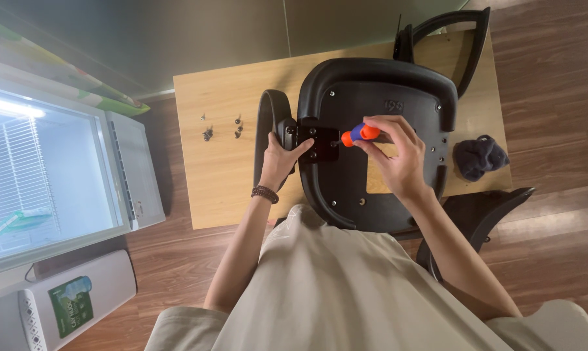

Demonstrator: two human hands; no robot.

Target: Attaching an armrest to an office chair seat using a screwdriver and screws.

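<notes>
Two hands meet over the upturned black chair seat lying on a light wooden table. The right hand pinches the orange and blue handle of a screwdriver, fingers curled round it; the tool's long axis runs roughly level across the view, its tip pointing leftward at the black armrest bracket on the seat's left edge. The left hand, closer to that bracket, is closed around the base of the armrest, thumb pressing the plate. The bracket lies between the two hands, just beside the tool tip. A few loose screws sit well apart on the table to the left, a dark cloth to the right. A second armrest rests at the far edge. Around them: wood flooring, and an open chest freezer to the left.
</notes>
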